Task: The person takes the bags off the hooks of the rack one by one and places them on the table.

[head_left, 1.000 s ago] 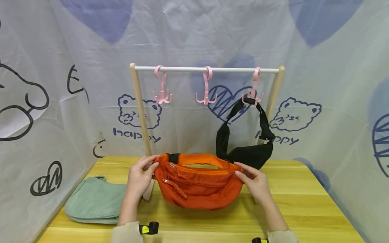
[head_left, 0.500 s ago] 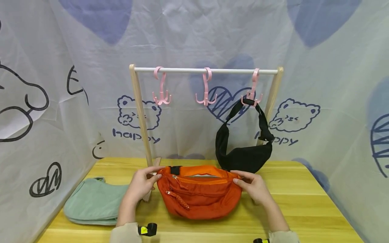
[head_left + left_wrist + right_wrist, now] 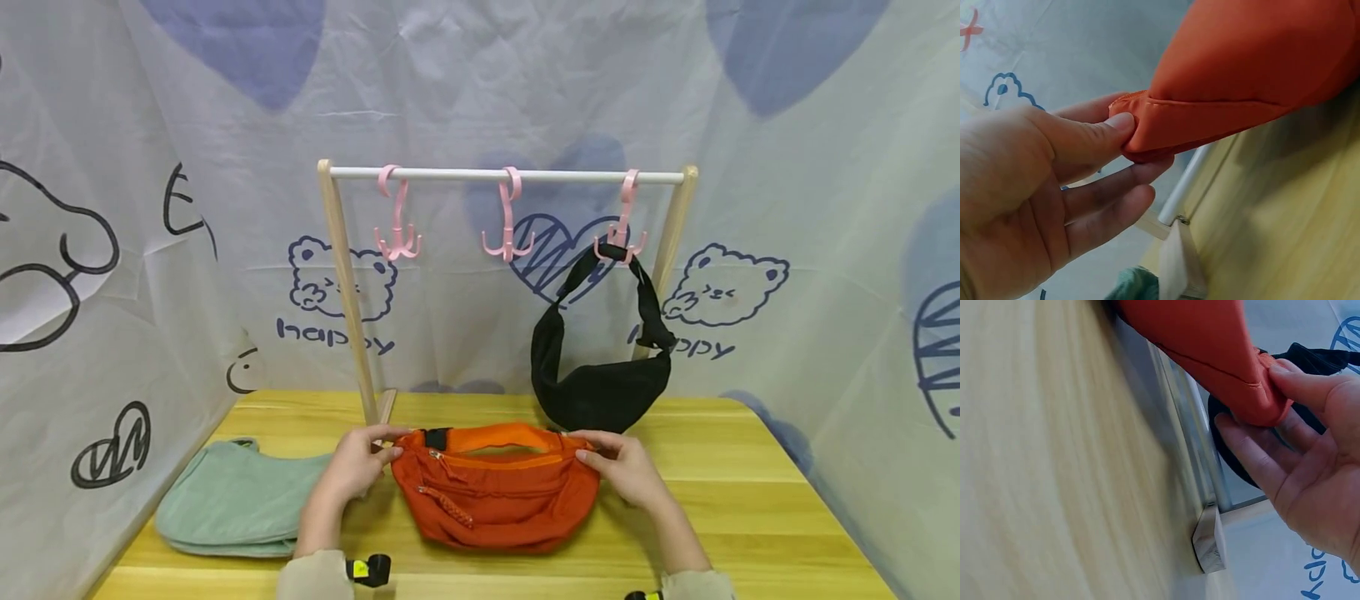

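An orange-red waist bag (image 3: 498, 504) with zip pulls on its front and a black buckle on its orange strap is held upright, low over the table. My left hand (image 3: 355, 467) pinches its left end between thumb and fingers; the left wrist view shows the thumb (image 3: 1121, 122) on the fabric. At the other end, my right hand (image 3: 624, 468) pinches the corner the same way, and its thumb (image 3: 1285, 370) shows in the right wrist view. The strap loops along the top edge, with a gap behind the front panel.
Behind stands a wood rack with a white bar (image 3: 450, 174) and three pink hooks, the middle one (image 3: 508, 237) bare. A black bag (image 3: 611, 392) hangs from the right hook. A folded green bag (image 3: 232, 500) lies on the wooden table (image 3: 750, 500) at left.
Both hands have lowered the waist bag toward the table and nearer to me, still gripping its two ends. The black bag and green bag stay where they were.
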### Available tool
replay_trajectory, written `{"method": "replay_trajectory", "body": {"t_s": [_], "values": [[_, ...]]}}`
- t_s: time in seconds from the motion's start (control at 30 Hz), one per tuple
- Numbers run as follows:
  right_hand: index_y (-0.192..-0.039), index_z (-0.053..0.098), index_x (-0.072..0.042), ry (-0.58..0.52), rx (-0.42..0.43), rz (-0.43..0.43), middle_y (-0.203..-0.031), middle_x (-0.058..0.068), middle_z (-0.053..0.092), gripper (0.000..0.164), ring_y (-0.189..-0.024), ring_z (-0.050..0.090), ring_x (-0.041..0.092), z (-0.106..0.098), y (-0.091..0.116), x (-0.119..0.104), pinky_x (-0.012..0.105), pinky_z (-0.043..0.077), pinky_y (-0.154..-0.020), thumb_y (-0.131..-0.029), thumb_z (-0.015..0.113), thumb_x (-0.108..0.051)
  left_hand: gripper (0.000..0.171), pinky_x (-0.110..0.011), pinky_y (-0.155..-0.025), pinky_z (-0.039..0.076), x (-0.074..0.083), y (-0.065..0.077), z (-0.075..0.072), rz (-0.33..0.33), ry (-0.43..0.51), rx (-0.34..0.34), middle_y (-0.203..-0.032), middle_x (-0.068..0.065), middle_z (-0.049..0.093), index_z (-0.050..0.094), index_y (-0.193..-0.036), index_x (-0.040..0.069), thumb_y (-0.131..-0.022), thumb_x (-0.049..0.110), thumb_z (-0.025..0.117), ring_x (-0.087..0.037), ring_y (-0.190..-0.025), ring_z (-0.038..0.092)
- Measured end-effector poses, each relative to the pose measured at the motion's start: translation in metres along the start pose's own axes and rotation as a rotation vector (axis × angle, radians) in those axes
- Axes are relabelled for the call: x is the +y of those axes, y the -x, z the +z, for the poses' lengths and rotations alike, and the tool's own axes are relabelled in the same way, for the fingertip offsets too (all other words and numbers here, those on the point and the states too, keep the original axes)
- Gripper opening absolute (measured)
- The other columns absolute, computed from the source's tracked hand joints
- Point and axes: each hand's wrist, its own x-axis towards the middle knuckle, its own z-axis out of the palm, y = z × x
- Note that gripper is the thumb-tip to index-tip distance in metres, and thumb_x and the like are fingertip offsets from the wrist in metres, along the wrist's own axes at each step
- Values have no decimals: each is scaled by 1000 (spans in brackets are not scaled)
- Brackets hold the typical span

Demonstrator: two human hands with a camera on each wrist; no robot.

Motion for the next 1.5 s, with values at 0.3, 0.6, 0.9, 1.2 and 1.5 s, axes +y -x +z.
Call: {"method": "replay_trajectory", "body": {"t_s": [0.3,0.6,0.9,1.2,1.5], "values": [[-119,78,-4,68,-14,46,-119,14,74,26,-94,63,14,4,0,8,21,51,-80,-94,76,-6,25,-31,-67,55,-11,-3,7,52,-82,-7,-113,-11,75,80,-111,9,-92,-5,72,-19,-88,66],[-120,76,2,43,-41,60,-121,20,72,25,-94,62,17,7,1,11,20,50,-76,-94,74,-2,21,-40,-81,58,-15,-5,8,43,-113,0,-115,-10,76,81,-109,11,-93,0,74,-24,-99,69],[-119,76,0,82,-38,97,-119,17,74,25,-106,65,24,8,1,15,22,51,-85,-95,73,-1,20,-38,-82,56,-22,-5,9,31,-142,9,-110,-8,77,82,-106,10,-91,-2,76,-23,-97,68],[-121,73,7,79,-96,12,-118,22,73,28,-108,67,31,5,1,23,22,53,-85,-94,72,1,20,-43,-84,57,-24,-5,10,22,-147,2,-107,-7,76,81,-105,9,-90,-3,76,-26,-99,69],[-122,75,2,68,-47,108,-118,16,74,27,-103,66,22,7,1,16,23,52,-84,-95,74,-5,23,-44,-90,56,-23,-6,12,20,-141,1,-110,-8,77,80,-111,8,-91,-1,76,-27,-101,70]]}}
